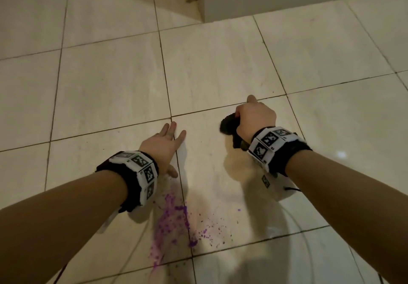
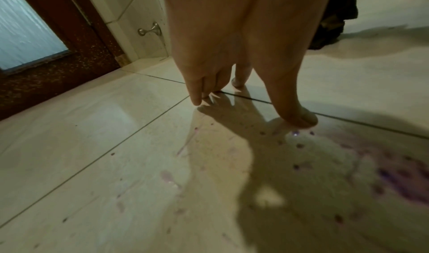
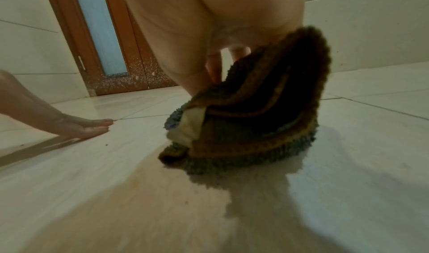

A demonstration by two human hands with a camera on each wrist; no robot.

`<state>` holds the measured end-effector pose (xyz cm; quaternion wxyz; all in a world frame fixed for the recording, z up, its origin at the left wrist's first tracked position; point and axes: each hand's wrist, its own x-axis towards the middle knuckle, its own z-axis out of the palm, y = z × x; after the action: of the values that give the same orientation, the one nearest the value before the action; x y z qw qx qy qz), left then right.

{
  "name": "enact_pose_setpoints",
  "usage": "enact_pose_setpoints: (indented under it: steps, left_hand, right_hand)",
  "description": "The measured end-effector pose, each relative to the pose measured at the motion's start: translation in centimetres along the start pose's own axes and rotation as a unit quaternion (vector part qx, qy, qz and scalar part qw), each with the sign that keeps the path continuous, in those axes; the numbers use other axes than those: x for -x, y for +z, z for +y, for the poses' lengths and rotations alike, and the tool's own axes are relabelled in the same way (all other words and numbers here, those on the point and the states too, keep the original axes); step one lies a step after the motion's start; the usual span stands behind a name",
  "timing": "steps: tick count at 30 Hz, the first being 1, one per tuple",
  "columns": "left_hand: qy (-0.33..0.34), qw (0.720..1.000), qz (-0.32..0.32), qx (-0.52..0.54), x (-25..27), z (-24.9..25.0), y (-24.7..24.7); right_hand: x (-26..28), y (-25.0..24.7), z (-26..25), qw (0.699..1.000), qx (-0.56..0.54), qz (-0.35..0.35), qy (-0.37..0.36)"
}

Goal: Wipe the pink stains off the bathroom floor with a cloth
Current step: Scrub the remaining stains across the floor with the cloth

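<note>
My right hand (image 1: 256, 118) is curled round the bunched top of the dark cloth (image 3: 250, 121), right of centre in the head view, its lower edge on the floor (image 1: 220, 62). It looks soft, light and floppy; I'd keep it gripped by the bunch. My left hand (image 1: 164, 146) lies spread flat at centre. Pink stains (image 1: 174, 221) sit at bottom centre, unwiped.
</note>
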<state>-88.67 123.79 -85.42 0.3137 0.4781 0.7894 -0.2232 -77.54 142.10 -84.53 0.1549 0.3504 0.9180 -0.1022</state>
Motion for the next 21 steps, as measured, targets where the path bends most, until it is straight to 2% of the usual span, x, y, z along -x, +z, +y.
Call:
enact_pose_setpoints:
  steps: [7, 12, 16, 21]
  left_hand:
    - [-0.001, 1.0, 0.018, -0.016, 0.1, 0.1, 0.2]
    - [0.006, 1.0, 0.028, -0.01, 0.6, -0.2, 0.5]
    - [0.028, 0.999, 0.016, -0.017, 1.7, -0.7, 1.5]
    - [0.076, 0.993, -0.026, -0.091, 3.3, -1.4, 1.7]
  right_hand:
    - [0.3, 0.0, -0.2, 1.0, -0.005, 0.019, 0.014]
    - [2.3, 0.1, -1.3, 0.999, 0.034, 0.001, -0.002]
    - [6.2, 1.7, -3.2, 0.998, 0.044, -0.016, -0.046]
    - [12.5, 4.7, -5.7, 0.986, 0.055, -0.04, -0.15]
